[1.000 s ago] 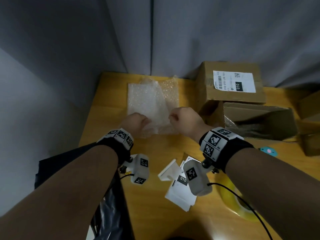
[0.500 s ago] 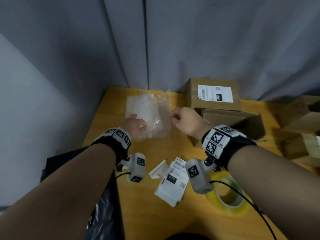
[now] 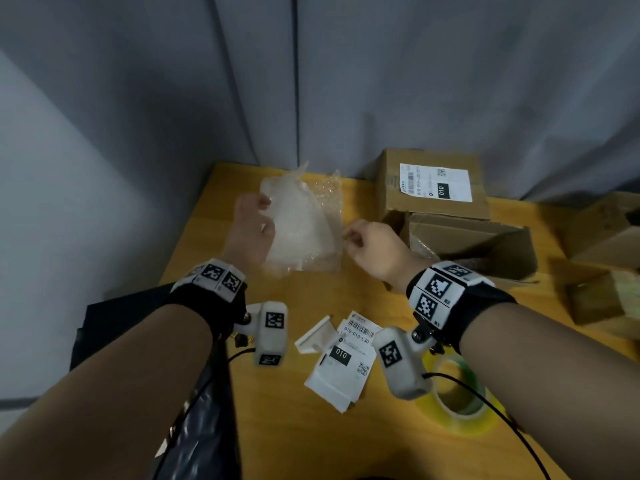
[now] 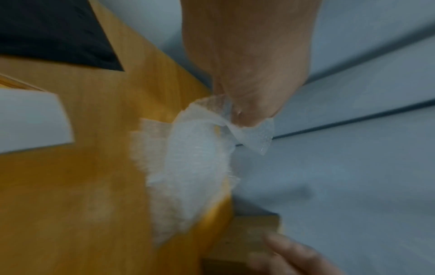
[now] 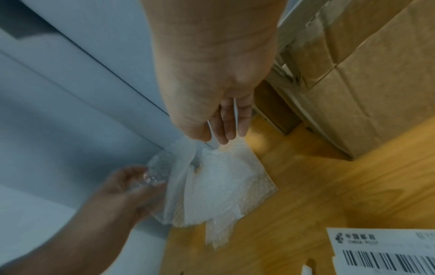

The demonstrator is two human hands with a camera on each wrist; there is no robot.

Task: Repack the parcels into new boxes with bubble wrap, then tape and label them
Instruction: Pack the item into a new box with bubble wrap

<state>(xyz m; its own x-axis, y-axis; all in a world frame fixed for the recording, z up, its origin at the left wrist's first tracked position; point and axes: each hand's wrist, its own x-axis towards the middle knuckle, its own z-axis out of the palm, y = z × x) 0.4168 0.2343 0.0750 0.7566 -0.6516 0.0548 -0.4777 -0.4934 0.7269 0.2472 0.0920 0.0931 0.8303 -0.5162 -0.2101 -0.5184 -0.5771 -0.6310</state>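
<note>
bubble wrap (image 3: 301, 226) sits at far-left of the bench (image 3: 277, 427), near the grey curtain (image 3: 381, 81). left hand (image 3: 251, 230) grips its left edge, thumb on top, sheet partly lifted and curled off the wood; left wrist cam shows a corner of wrap (image 4: 249, 130) pinched under the fingers. right hand (image 3: 372, 247) is at the wrap's right edge, fingers curled down. right wrist cam shows fingertips (image 5: 231, 128) just above the sheet (image 5: 219, 182), but can't tell if they actually pinch it, too blurry. hands are apart w/ the sheet between them.

closed box w/ label (image 3: 433, 185) at back, just right of the wrap. open box (image 3: 467, 244) in front of it, flaps up, touching it. more cardboard (image 3: 602, 265) at far right edge. loose shipping labels (image 3: 343, 365) lie near the front of the bench between the forearms, marked 010. tape roll (image 3: 457, 407) lies flat beside them, partly under the right wrist cam. black bag (image 3: 194, 410) hangs off the left bench edge.
</note>
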